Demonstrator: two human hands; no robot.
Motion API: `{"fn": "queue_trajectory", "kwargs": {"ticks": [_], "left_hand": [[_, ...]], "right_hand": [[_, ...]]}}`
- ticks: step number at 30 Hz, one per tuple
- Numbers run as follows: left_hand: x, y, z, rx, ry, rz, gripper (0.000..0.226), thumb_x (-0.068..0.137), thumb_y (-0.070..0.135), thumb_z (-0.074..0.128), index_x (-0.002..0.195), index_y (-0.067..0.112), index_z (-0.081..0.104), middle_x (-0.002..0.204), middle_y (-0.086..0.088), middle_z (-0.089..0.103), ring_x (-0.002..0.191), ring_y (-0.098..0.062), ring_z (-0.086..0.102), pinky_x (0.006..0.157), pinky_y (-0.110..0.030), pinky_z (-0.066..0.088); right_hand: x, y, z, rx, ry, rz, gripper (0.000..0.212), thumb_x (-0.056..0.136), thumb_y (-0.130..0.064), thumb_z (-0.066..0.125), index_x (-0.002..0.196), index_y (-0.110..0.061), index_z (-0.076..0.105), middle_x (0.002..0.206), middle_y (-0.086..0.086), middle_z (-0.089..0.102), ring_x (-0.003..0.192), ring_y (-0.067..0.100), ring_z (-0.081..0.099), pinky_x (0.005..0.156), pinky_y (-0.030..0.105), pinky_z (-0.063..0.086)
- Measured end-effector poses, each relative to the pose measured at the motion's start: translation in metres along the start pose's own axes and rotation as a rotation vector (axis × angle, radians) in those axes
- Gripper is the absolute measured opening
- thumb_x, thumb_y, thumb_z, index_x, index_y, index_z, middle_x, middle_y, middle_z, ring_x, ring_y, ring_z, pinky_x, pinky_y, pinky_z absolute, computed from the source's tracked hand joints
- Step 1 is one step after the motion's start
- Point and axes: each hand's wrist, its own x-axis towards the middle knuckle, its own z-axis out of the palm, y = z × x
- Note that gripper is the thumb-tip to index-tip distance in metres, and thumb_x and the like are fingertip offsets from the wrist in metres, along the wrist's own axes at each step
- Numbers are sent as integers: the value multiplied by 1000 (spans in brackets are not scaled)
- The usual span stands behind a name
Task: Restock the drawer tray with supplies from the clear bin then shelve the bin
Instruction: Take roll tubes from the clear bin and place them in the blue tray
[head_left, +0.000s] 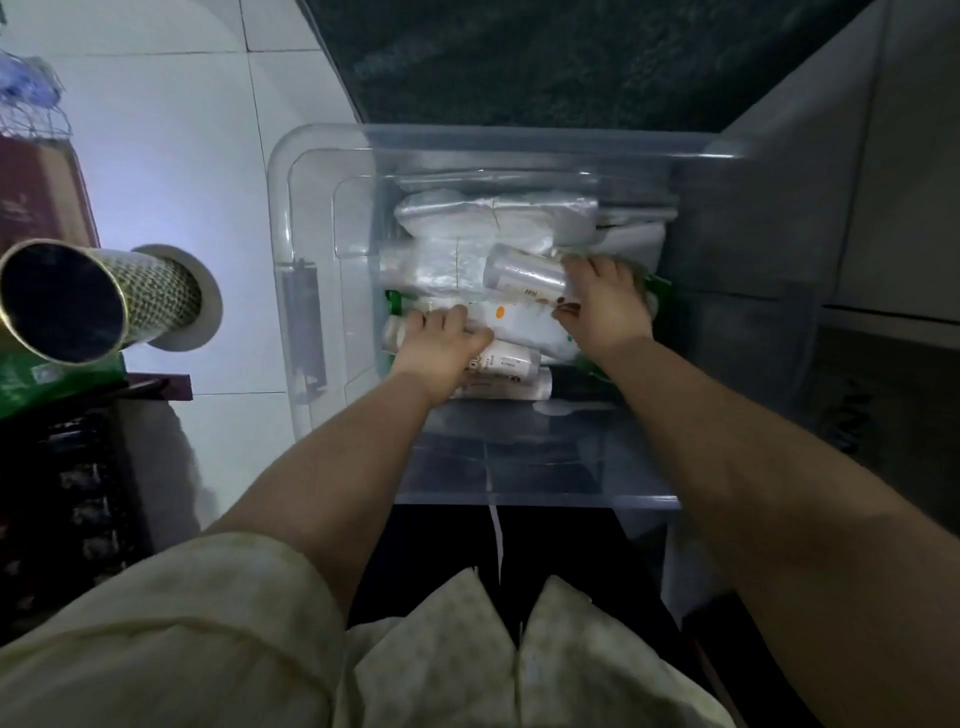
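A large clear plastic bin (291, 208) stands in front of me, packed with plastic-wrapped supplies: white bagged packs (467, 218) at the far side and sleeves of paper cups (524, 273) in the middle. Both hands reach down into it. My left hand (441, 348) is closed over the left end of a long white plastic-wrapped pack (524, 325). My right hand (608, 304) grips the right end of the same pack, beside a green-edged package (657, 288). More cup sleeves (506, 364) lie under my left hand. No drawer tray is in view.
A dark counter top (519, 62) lies beyond the bin, grey cabinet fronts (857, 208) stand on the right. At left are a white tiled floor (171, 156), a cylindrical metal-rimmed container (78, 301) on a green box, and dark wooden furniture (78, 467).
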Motion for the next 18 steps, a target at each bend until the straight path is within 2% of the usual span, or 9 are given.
{"fn": "queue_trajectory", "kwargs": {"ticks": [5, 7, 11, 18], "left_hand": [[-29, 8, -54, -36, 123, -34, 61, 86, 44, 58, 140, 31, 32, 121, -11, 53, 110, -34, 46, 96, -48, 31], [-42, 13, -82, -68, 199, -85, 60, 82, 43, 61, 136, 34, 36, 118, -9, 54, 109, -33, 45, 93, -47, 31], [-70, 28, -134, -95, 349, -217, 57, 75, 36, 69, 127, 34, 47, 113, -6, 56, 107, -31, 45, 89, -43, 30], [-125, 53, -203, -152, 584, -407, 56, 69, 31, 73, 121, 37, 54, 110, -4, 58, 105, -30, 46, 85, -41, 28]], "right_hand": [[-30, -5, -56, 86, 128, -29, 64, 78, -27, 72, 135, -23, 43, 127, 13, 53, 114, 36, 45, 93, 49, 42], [-45, -7, -86, 89, 193, -55, 65, 77, -28, 72, 135, -23, 43, 126, 10, 56, 114, 36, 46, 93, 47, 39], [-80, -10, -145, 90, 322, -104, 56, 73, -27, 76, 122, -16, 51, 116, 11, 61, 107, 35, 49, 88, 46, 37], [-141, -20, -220, 79, 499, -213, 57, 71, -26, 76, 122, -20, 53, 112, 6, 62, 102, 32, 51, 89, 44, 37]]}}
